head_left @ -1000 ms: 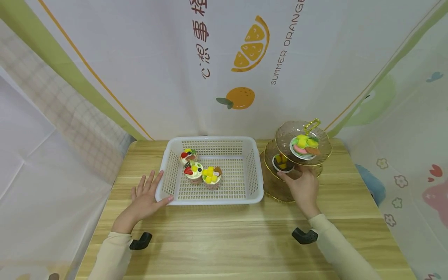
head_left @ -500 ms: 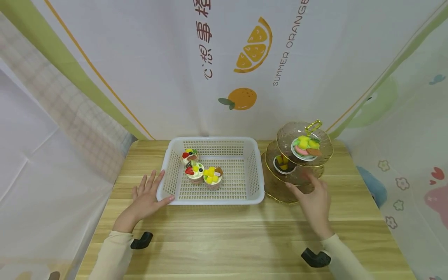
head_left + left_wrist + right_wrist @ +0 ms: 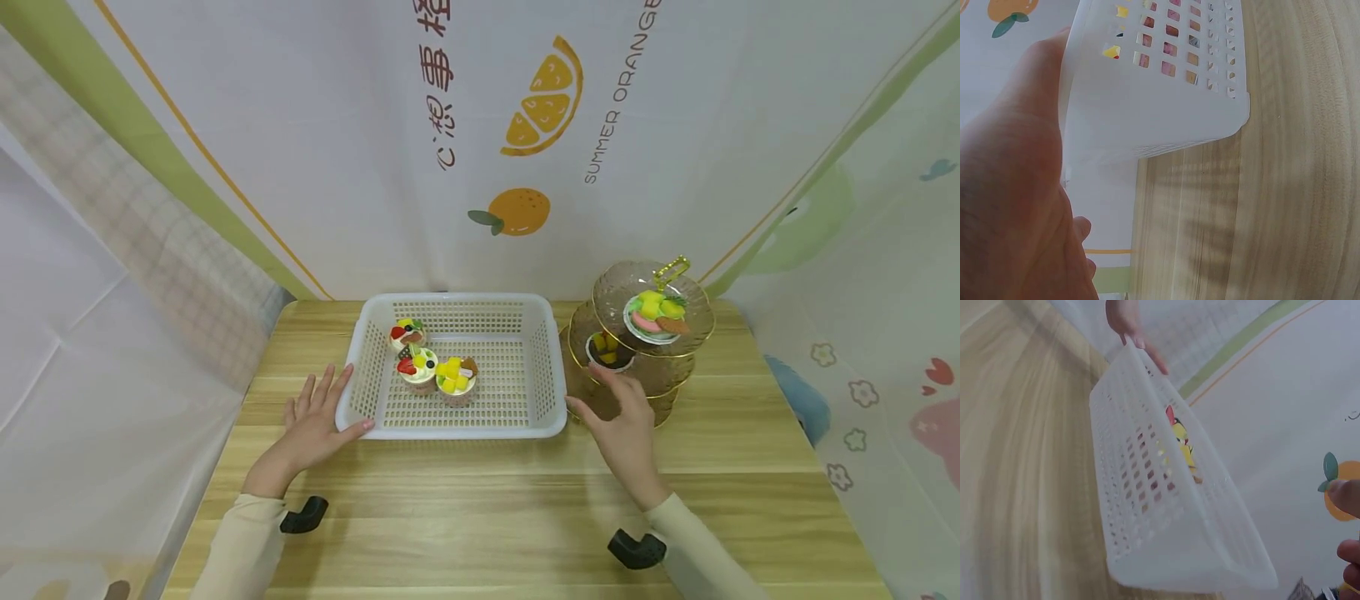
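My left hand (image 3: 307, 429) rests at the front left corner of a white perforated plastic basket (image 3: 457, 432), fingers spread and thumb lying along the rim. Inside the basket's left half sit three fruit-topped toy dessert cups (image 3: 456, 383). Empty and with fingers apart, my right hand (image 3: 624, 429) hovers between the basket's right end and a three-tier, gold-rimmed cake stand (image 3: 701, 333). A dessert cup with yellow, pink and green topping (image 3: 654, 318) stands on the top tier. On the middle tier is a dark cup with yellow pieces (image 3: 610, 354), partly hidden by the tier above.
The wooden table (image 3: 465, 517) extends in front of the basket and stand. A white curtain printed with oranges (image 3: 517, 211) hangs right behind them. More cloth (image 3: 97, 350) hangs on the left and on the right side.
My right hand has drawn back from the stand's middle tier, first toward the right and front, then left toward the basket. My left hand has stayed at the basket corner.
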Tool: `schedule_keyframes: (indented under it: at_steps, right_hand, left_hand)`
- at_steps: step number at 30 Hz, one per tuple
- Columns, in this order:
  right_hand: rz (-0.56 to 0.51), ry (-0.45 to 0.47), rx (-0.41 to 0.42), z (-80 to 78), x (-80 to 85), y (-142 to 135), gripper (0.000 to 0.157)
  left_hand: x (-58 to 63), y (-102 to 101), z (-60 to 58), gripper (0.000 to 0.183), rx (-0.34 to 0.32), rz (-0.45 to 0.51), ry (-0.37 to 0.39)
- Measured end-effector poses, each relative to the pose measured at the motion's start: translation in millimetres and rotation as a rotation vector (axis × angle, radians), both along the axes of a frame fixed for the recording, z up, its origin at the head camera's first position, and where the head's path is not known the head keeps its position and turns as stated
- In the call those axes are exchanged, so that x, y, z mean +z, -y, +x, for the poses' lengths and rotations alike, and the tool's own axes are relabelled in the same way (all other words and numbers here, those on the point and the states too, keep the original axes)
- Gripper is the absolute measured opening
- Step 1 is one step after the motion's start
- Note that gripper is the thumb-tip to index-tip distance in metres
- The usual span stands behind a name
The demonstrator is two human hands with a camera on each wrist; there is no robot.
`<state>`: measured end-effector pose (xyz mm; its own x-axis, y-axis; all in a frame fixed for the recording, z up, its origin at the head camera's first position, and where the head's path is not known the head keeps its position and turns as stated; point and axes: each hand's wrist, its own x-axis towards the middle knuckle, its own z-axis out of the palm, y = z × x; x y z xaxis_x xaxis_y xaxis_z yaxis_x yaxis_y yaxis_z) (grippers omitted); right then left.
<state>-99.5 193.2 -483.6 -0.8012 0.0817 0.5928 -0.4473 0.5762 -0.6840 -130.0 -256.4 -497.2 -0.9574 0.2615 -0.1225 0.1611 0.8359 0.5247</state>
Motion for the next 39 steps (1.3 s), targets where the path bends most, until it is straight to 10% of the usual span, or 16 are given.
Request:
schedule_keyframes:
  at_steps: [18, 39]
  right_hand:
    - [0.066, 0.162, 0.27, -82.9, 11.9, 79.4, 0.065]
    - [0.219, 0.417, 0.383, -165.2, 7.2, 149.3, 0.069]
  left_hand:
    - [-0.9, 0.0, -0.1, 0.098, 0.001, -0.001, 0.0]
    - [-4.3, 1.7, -2.1, 0.1, 0.005, -0.008, -0.01]
